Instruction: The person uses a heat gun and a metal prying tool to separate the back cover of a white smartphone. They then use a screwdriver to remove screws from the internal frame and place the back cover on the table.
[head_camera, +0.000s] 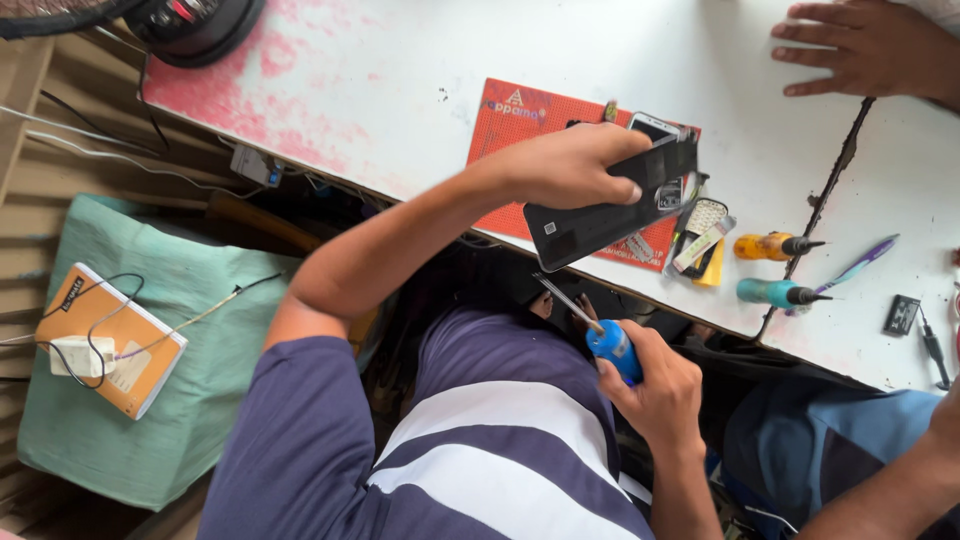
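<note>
The left hand (575, 165) is gripping a flat black rectangular phone panel (610, 205) above the white tabletop (400, 90) while the right hand (660, 390) is clenching a blue-handled screwdriver (600, 335).

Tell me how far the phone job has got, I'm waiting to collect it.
Done: the black phone panel is lifted off the red mat, gripped by the left hand. In hand: the right hand holds a blue-handled screwdriver, tip near the panel's lower edge. Left: small parts lie loose on the mat, so reassembly probably remains.
</note>
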